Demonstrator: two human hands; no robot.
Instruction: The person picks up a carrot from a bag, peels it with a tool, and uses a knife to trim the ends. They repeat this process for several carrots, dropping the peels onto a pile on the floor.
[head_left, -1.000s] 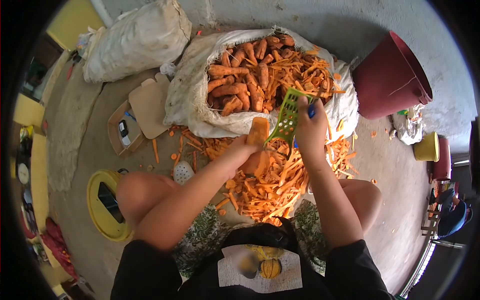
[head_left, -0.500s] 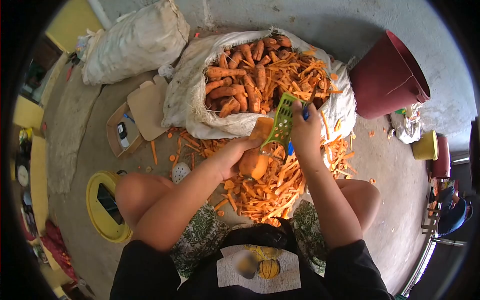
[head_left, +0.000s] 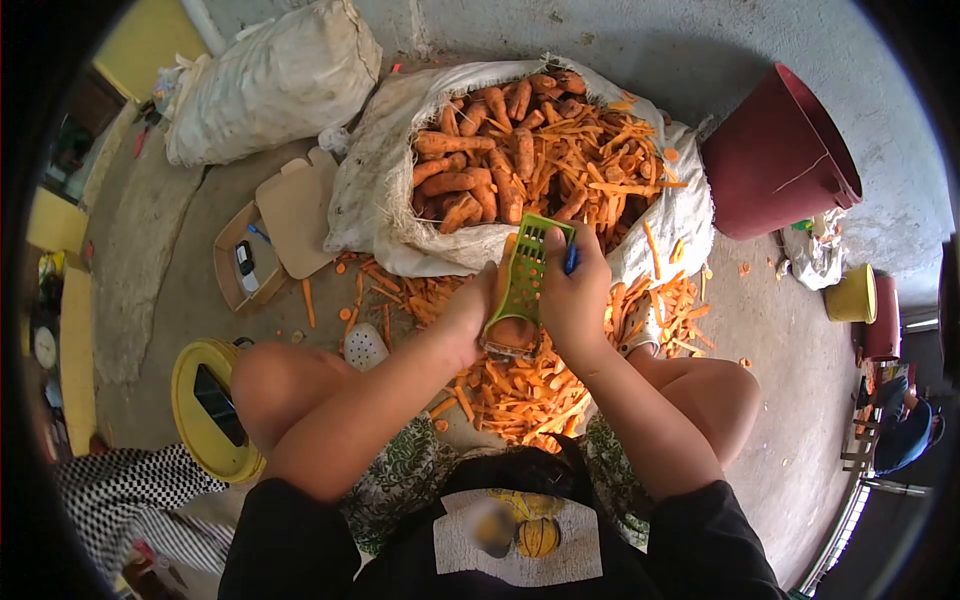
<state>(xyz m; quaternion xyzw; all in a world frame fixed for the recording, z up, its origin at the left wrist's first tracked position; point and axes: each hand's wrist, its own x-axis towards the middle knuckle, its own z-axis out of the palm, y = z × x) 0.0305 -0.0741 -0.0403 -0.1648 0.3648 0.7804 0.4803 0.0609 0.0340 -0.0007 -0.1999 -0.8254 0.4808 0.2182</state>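
My left hand (head_left: pixel 468 318) is wrapped round a thick carrot (head_left: pixel 514 334), mostly hidden under the peeler. In my right hand (head_left: pixel 577 290) is a green peeler (head_left: pixel 524 275) with a perforated body, lying along the carrot; a blue object (head_left: pixel 571 259) shows between the fingers. Beyond my hands, an open white sack (head_left: pixel 370 215) holds whole carrots (head_left: pixel 452 143) and orange strips. A heap of carrot peelings (head_left: pixel 530 400) covers the floor below my hands, between my legs.
A dark red bucket (head_left: pixel 770 165) stands at the right of the sack. To the left lie an open cardboard box (head_left: pixel 295 225), a full sack (head_left: pixel 275 90) and a yellow lid (head_left: pixel 190 400) with a phone (head_left: pixel 218 403). Checkered cloth (head_left: pixel 130 500) shows lower left; a seated person (head_left: pixel 905 435) is far right.
The peeler in my right hand has moved down and left onto the carrot, which it now largely covers. Checkered cloth has come into view at the lower left.
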